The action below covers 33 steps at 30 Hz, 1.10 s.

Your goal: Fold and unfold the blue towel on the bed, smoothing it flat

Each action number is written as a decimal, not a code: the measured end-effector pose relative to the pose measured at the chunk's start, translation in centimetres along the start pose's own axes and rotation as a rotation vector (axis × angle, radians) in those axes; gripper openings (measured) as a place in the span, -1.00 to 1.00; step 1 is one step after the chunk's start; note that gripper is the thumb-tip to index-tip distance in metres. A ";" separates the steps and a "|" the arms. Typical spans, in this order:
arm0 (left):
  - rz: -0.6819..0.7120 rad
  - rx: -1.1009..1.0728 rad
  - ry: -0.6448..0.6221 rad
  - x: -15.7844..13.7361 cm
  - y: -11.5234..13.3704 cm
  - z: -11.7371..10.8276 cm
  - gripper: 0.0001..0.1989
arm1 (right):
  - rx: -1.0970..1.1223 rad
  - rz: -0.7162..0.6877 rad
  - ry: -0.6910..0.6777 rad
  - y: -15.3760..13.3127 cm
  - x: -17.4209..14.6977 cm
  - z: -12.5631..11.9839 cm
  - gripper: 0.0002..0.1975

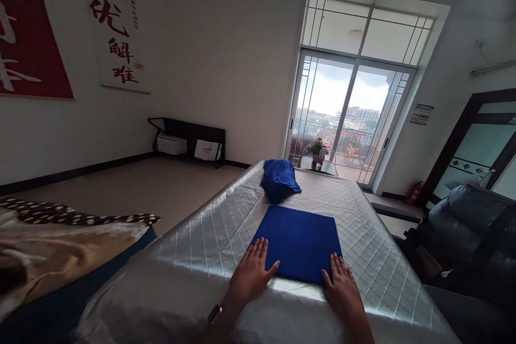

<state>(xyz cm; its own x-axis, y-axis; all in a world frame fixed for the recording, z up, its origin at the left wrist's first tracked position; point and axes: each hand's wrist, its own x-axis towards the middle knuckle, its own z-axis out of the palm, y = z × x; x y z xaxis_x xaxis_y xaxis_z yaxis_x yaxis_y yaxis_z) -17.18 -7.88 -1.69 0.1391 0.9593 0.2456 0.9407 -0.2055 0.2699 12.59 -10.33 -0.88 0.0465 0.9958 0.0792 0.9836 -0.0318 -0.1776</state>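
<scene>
A flat blue rectangle of cloth, seemingly folded (300, 242), lies on the silver quilted mattress (217, 226) in front of me. My left hand (252, 271) rests at its left near corner, fingers stretched forward and thumb on its near edge. At the right near corner is my right hand (342, 282), also flat, with its thumb and fingers touching the cloth's edge. Neither hand grips anything. Just beyond the rectangle sits a crumpled blue cloth (279, 178), its kind unclear. A dark band circles my left wrist.
To the left is another bed with a beige blanket (76, 258). A dark leather sofa (475, 226) stands on the right. Past the mattress's far end is a small table (308, 164) with a plant and a bottle, before glass doors. A black shelf (189, 137) stands along the wall.
</scene>
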 end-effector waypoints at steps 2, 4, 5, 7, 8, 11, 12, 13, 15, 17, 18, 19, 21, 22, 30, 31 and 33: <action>-0.020 0.008 0.004 0.2 -0.1 0.0 -0.14 | -0.005 -0.007 -0.007 0.0 0.0 0.0 -0.29; -0.018 0.004 -0.006 0.2 0.3 -0.1 -0.15 | -0.001 -0.009 -0.015 0.0 0.0 0.0 -0.28; 0.002 -0.010 -0.016 0.1 0.8 -0.2 -0.17 | 0.005 -0.008 -0.019 0.0 0.0 0.0 -0.28; 0.114 -0.070 -0.045 -0.2 2.7 -0.3 -0.25 | 0.018 -0.008 -0.027 0.1 0.1 0.0 -0.27; 0.210 -0.114 -0.070 -0.4 4.0 -0.3 -0.28 | 0.022 -0.006 -0.030 0.1 0.1 0.0 -0.26; 0.508 -0.258 -0.162 -0.8 8.9 0.3 -0.31 | 0.002 -0.053 -0.057 0.4 0.2 0.0 -0.33; 0.566 -0.297 -0.186 -0.8 10.6 0.6 -0.30 | -0.014 -0.079 -0.075 0.5 0.1 0.0 -0.36; 0.596 -0.328 -0.199 -0.7 12.0 0.9 -0.29 | -0.030 -0.099 -0.091 0.6 0.1 0.0 -0.37; 0.594 -0.358 -0.207 -0.2 14.2 1.7 -0.29 | -0.054 -0.106 -0.105 0.8 0.0 0.0 -0.37; 0.547 -0.341 -0.216 0.3 15.0 2.5 -0.27 | -0.061 -0.101 -0.100 0.9 -0.1 -0.1 -0.37; 0.518 -0.318 -0.226 0.5 14.9 2.9 -0.26 | -0.060 -0.116 -0.100 0.9 -0.1 -0.2 -0.37; 0.491 -0.290 -0.238 0.7 14.6 3.1 -0.25 | -0.058 -0.134 -0.102 0.9 -0.2 -0.2 -0.38; 0.446 -0.232 -0.258 0.6 13.5 3.2 -0.25 | -0.052 -0.126 -0.105 0.7 -0.2 -0.3 -0.37; 0.431 -0.206 -0.268 0.5 12.8 3.1 -0.25 | -0.052 -0.101 -0.100 0.6 -0.2 -0.3 -0.35; 0.232 -0.055 -0.255 -2.5 5.4 -1.3 -0.22 | -0.053 -0.026 -0.070 0.1 0.1 -0.2 -0.26; 0.199 -0.034 -0.240 -2.9 4.2 -1.7 -0.21 | -0.050 -0.024 -0.070 0.1 0.1 -0.2 -0.25; 0.139 0.003 -0.196 -3.6 1.8 -2.1 -0.22 | -0.048 -0.014 -0.069 0.2 0.2 0.0 -0.24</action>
<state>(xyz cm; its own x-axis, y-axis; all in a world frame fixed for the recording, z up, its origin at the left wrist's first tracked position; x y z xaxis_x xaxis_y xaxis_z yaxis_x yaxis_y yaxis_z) -16.69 -12.13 -0.11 0.3245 0.9412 0.0947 0.9092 -0.3379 0.2432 12.78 -10.18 -0.89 0.0221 0.9997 0.0134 0.9914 -0.0202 -0.1296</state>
